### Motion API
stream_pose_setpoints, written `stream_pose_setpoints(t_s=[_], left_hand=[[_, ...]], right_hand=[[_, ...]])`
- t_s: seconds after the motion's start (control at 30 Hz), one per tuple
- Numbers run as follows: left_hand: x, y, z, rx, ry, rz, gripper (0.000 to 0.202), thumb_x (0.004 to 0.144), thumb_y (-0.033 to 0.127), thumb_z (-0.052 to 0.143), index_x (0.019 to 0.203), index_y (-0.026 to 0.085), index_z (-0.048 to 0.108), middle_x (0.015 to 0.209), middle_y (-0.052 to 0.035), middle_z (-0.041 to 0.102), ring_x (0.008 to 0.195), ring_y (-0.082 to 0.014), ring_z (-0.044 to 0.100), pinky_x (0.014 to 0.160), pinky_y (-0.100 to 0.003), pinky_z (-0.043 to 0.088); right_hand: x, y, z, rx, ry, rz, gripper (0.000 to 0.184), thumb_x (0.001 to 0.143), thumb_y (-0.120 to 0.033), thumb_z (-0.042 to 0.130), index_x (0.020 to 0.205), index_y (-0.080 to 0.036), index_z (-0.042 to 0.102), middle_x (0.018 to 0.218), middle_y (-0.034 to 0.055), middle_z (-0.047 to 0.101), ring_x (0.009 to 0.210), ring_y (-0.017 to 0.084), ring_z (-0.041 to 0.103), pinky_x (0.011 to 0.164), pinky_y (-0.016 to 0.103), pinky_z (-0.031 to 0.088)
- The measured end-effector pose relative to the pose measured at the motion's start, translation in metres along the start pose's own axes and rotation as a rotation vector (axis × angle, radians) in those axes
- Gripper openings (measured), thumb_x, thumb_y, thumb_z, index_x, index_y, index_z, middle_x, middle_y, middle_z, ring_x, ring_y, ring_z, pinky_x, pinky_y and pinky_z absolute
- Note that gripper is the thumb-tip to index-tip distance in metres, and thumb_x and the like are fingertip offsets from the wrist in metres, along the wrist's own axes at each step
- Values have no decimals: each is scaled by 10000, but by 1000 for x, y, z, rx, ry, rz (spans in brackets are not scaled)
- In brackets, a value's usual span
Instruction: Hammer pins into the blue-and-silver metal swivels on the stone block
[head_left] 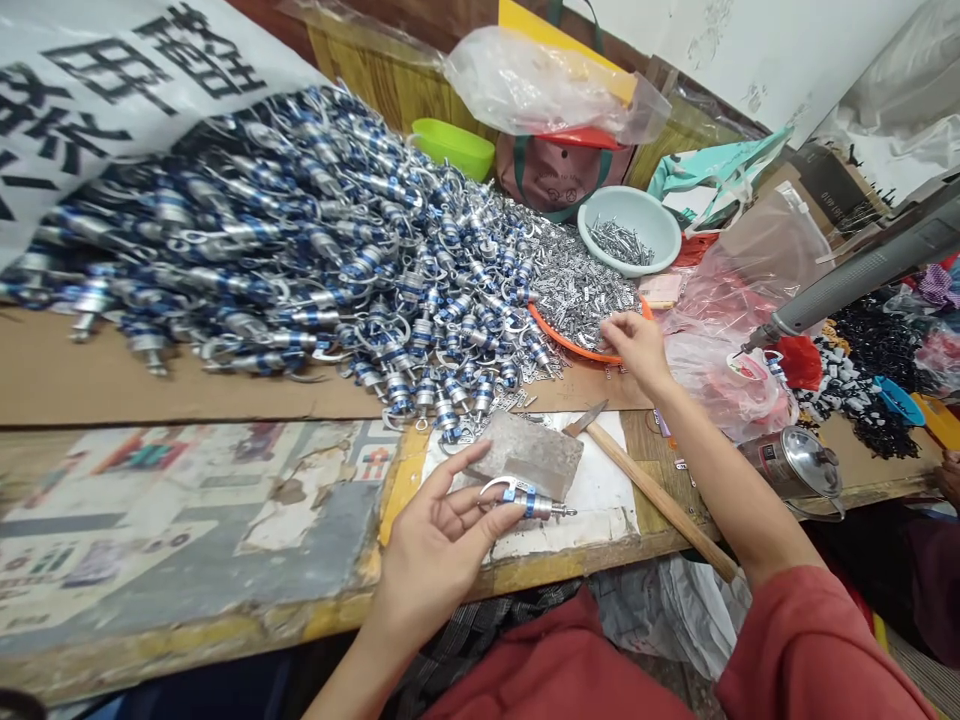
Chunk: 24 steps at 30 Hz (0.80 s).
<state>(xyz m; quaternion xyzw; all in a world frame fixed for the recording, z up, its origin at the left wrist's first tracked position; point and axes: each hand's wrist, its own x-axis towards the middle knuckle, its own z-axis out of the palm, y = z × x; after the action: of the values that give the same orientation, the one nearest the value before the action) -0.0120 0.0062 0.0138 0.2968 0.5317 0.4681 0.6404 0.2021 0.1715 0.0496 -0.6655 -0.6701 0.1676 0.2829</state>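
Clock from the metal block (540, 458). Blue-and-silver fitting (538, 503) at 6, just off the block's near edge, nose toward 3. Left hand (435, 530) at 8: thumb and fingers pinch the fitting's hook end, forefinger lifted away. Right hand (637, 342) at 1–2, fingertips at the orange tray (568, 347) of small metal plates (577, 285); can't tell if they pinch one. Fitting looks like metal: probably light, stiff, smooth barrel a bit slippery. Curved hook and thin nose likely weakest; best grip is around the barrel.
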Motion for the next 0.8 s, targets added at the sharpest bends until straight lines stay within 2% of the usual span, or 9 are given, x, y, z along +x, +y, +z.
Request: stream_pose_setpoints(t_s=[0.07,0.13,0.23,0.33,0.43,0.53,0.6,0.7,0.8], left_hand=[[1,-1,0,-10,6,-3,823,523,308,798,1247,136,444,674,-11,679,740,-160,655,710,-266,551],[1,-1,0,-19,4,-3,825,520,304,798,1244,133,444,669,-9,680,715,-156,656,703,-267,553],[0,-1,0,-24,-13,8,806,534,294,790,1244,138,442,671,-1,681,692,-150,658,709,-272,552],[0,-1,0,-22,-22,18,783,551,282,783,1243,148,443,668,7,681,683,-140,656,708,-261,549],[-1,0,1,-44,-29,20,788,550,274,786,1243,144,435,686,-3,694,688,-139,659,703,-254,549],[-1,0,2,-64,-37,16,803,544,280,788,1246,136,424,685,-8,699,679,-143,660,702,-265,551],[0,0,2,-63,-35,15,801,546,283,787,1245,137,425,673,-1,694,665,-132,652,699,-256,548],[0,0,3,-64,-22,17,804,535,278,793,1240,138,433,657,6,684,660,-116,637,684,-233,539],[1,0,4,-69,-18,8,809,523,272,798,1233,134,436,651,5,680,669,-118,629,680,-241,539]], right_hand=[[-30,-17,1,143,-133,-31,175,817,-284,522,837,-146,628,681,-3,653,576,98,606,559,213,495],[-62,-32,4,383,-357,-80,140,779,-267,572,806,-151,645,665,-6,653,525,91,587,509,203,485],[-100,-46,8,480,-511,-203,117,767,-208,585,817,-167,683,733,11,687,605,106,620,565,211,492],[-117,-51,12,394,-453,-318,137,795,-174,569,836,-187,699,802,15,703,713,115,636,654,211,481],[-124,-55,12,237,-385,-425,137,798,-129,563,808,-156,696,766,35,685,709,123,611,660,217,455],[-128,-62,7,37,-408,-517,144,774,-77,549,799,-130,680,750,54,659,709,143,589,656,236,436],[-129,-66,2,10,-451,-508,169,780,-68,530,865,-134,660,809,56,667,742,145,594,684,240,436],[-128,-68,2,109,-506,-434,217,822,-78,489,989,-144,610,934,51,669,821,134,602,731,230,436],[-129,-66,8,104,-486,-411,224,851,-118,459,1043,-153,568,988,59,649,858,143,591,747,246,432]])
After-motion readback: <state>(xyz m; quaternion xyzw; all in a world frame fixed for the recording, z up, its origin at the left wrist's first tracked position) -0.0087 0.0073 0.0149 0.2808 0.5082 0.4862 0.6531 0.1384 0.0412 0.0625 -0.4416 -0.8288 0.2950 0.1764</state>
